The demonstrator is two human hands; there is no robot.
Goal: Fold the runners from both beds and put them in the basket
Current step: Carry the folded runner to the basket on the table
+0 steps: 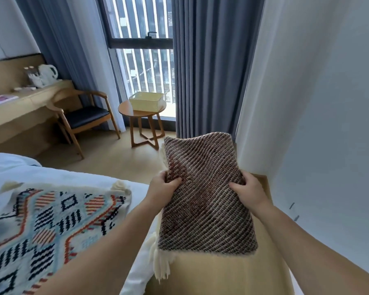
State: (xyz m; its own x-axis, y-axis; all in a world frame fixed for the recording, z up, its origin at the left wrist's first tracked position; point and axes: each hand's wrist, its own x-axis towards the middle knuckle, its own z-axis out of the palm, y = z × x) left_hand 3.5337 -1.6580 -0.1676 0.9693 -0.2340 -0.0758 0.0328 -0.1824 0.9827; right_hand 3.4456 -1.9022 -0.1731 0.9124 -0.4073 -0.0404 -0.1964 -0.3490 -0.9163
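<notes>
Small hotel-type room with a light wood floor, and a white wall close on my right. Nearest to me, both hands are up front holding the folded brown runner. It's a thick woven bundle, clear of the bed, with a cream fringe hanging off its lower left corner. My left hand has its fingers curled around the left edge with the thumb lying on top. My right hand does the same on the right edge, so that's a firm two-sided grasp about halfway up the bundle. Down to the left, the second runner, the pale blue one with the black and orange pattern, lies spread flat on the white bed, not folded yet. Further out across open floor, the pale yellow basket sits on a round wooden side table right by the window. A wooden chair with a dark seat stands just left of that table, pushed up to a long desk with a white kettle on it. Grey curtains hang on either side of the glass.
</notes>
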